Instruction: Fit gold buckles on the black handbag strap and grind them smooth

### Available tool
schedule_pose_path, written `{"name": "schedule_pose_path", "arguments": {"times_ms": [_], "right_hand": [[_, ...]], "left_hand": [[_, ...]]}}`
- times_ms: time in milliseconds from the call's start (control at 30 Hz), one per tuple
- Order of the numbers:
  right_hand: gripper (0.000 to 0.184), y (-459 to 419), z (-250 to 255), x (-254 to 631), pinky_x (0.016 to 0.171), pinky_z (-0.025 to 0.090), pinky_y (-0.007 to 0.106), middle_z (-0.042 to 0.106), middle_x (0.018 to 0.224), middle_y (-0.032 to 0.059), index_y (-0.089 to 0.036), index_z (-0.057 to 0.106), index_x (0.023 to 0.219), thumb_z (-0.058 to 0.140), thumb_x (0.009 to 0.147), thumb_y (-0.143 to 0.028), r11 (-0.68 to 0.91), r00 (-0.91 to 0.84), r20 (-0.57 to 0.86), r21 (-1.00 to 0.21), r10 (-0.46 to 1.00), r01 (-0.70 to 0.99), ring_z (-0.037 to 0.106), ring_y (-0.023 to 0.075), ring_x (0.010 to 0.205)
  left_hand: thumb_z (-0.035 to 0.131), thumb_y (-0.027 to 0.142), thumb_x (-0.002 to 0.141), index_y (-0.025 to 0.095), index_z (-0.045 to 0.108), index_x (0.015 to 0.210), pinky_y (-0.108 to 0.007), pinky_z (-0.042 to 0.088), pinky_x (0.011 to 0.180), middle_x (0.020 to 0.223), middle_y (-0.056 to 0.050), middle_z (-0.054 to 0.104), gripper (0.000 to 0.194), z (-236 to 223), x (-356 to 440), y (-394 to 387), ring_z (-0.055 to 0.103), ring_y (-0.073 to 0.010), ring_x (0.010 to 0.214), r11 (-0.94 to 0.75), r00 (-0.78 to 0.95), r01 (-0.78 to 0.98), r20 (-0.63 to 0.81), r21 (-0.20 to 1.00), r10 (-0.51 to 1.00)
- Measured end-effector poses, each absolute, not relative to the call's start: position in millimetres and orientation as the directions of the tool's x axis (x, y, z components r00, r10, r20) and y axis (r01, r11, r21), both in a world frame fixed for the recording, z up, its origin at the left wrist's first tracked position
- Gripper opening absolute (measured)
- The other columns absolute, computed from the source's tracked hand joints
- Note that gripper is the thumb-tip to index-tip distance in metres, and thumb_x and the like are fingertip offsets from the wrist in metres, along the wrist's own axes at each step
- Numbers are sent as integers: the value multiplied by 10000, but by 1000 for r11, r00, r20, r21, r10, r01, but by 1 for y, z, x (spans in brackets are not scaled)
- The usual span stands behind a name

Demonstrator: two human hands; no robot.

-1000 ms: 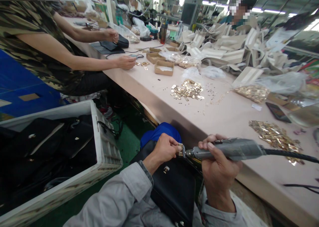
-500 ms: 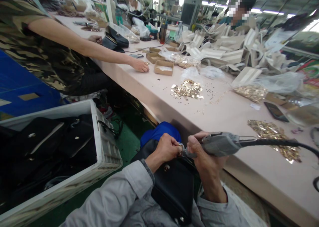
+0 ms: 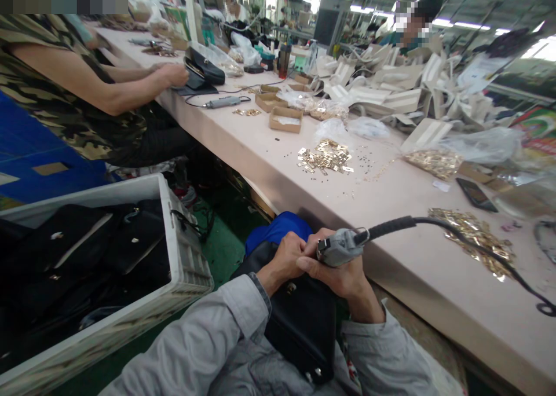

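Observation:
A black leather bag (image 3: 302,326) with a small metal clasp lies across my lap. My right hand (image 3: 345,279) is wrapped round a grey corded electric screwdriver (image 3: 339,249), its cord end turned up toward me. Fingers closed, my left hand (image 3: 285,258) touches the right one above the bag's upper part. What the left fingers pinch, and the tool's tip, are hidden behind the hands. A blue thing (image 3: 278,227) shows just beyond the bag.
The table (image 3: 278,176) holds gold metal plates (image 3: 325,156), another gold heap (image 3: 473,239), a phone (image 3: 476,194) and small cartons (image 3: 285,120). A grey crate (image 3: 191,268) of black bags stands left. A co-worker (image 3: 87,83) handles a bag; a second screwdriver (image 3: 223,102) lies nearby.
My right hand has turned the screwdriver so its cord end rises, and has come against my left hand. The co-worker's arm has drawn back from the table to the bag.

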State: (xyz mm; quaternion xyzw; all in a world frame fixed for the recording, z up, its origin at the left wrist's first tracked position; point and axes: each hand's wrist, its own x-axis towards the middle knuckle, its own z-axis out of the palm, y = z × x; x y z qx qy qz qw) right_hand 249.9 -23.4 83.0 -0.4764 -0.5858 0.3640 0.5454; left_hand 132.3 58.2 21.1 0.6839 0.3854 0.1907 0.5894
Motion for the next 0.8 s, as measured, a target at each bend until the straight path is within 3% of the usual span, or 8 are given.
{"name": "schedule_pose_path", "arguments": {"times_ms": [200,300,433,533,667,800], "right_hand": [[177,-32,93,252,523,464,270,640,589,-16,-199,702,720,863,754,-265,320,-118,305,-937,945,142,539,128,508],[182,-33,90,252,510,445,253,652,630,-12,-189,713,761,881,722,-247,289,-109,278,-952,954,102,538,121,526],[221,-33,83,256,508,454,263,653,666,-5,-197,694,813,874,735,-299,232,-11,233,-970,972,-70,555,130,536],[249,-38,91,267,470,437,264,606,606,-24,-216,676,824,869,738,-348,314,42,313,-917,949,-245,517,126,483],[250,-46,110,302,446,409,222,571,632,-49,-207,645,829,856,733,-300,494,362,369,-791,856,-361,422,67,435],[289,-41,109,363,498,447,198,583,716,-38,-175,543,760,826,700,-167,577,732,190,-751,654,-321,445,43,497]], "left_hand": [[686,286,652,186,430,426,-280,177,499,503,61,308,356,26,128,51,285,-86,543,-3,664,336,-234,942,710],[722,275,651,176,464,418,-274,187,497,481,63,325,361,29,128,48,310,-86,537,-10,657,351,-239,936,715],[713,194,669,148,615,469,-251,261,504,465,55,452,228,30,129,47,421,-97,533,13,631,349,-245,937,736],[720,136,652,127,734,574,-238,334,520,511,26,589,80,26,129,46,507,-112,550,46,605,335,-253,941,755],[747,179,671,114,769,638,-234,344,495,516,-2,629,77,21,127,44,506,-111,510,93,553,312,-261,945,791],[746,203,662,119,753,620,-224,315,465,478,5,600,95,28,125,44,464,-92,455,101,536,267,-235,958,811]]}}
